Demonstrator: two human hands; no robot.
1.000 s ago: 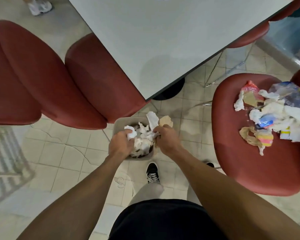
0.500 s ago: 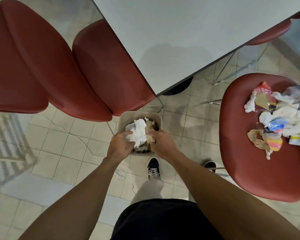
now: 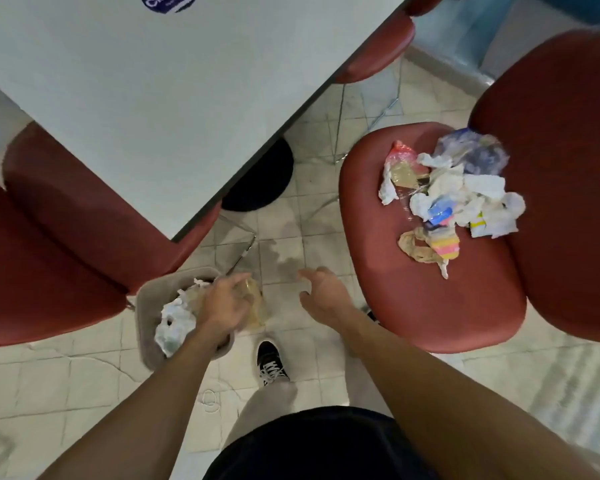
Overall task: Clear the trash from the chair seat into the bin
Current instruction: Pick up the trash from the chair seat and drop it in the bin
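Observation:
A pile of trash (image 3: 447, 195), made of crumpled white tissues, plastic wrappers and coloured packets, lies on the red chair seat (image 3: 420, 306) at the right. The small taupe bin (image 3: 149, 303) stands on the floor at the lower left and holds crumpled white paper (image 3: 174, 323). My left hand (image 3: 224, 303) is palm down over the bin's right side, fingers loosely spread on a piece of brown paper (image 3: 257, 310) that overhangs the rim. To the right of the bin, my right hand (image 3: 321, 292) hovers above the floor, empty, fingers apart and curled, short of the seat's front edge.
A white table (image 3: 153, 98) fills the top left, with its black base (image 3: 260, 178) on the tiled floor. Two red chairs (image 3: 66, 220) sit tucked at its left. The trash chair's red backrest (image 3: 568, 168) rises at the right. My black shoe (image 3: 271, 362) is between the bin and the chair.
Both hands were pressing trash into the bin. My right hand has since pulled out and moved right toward the chair, empty. My left hand stays over the bin. The view has swung right.

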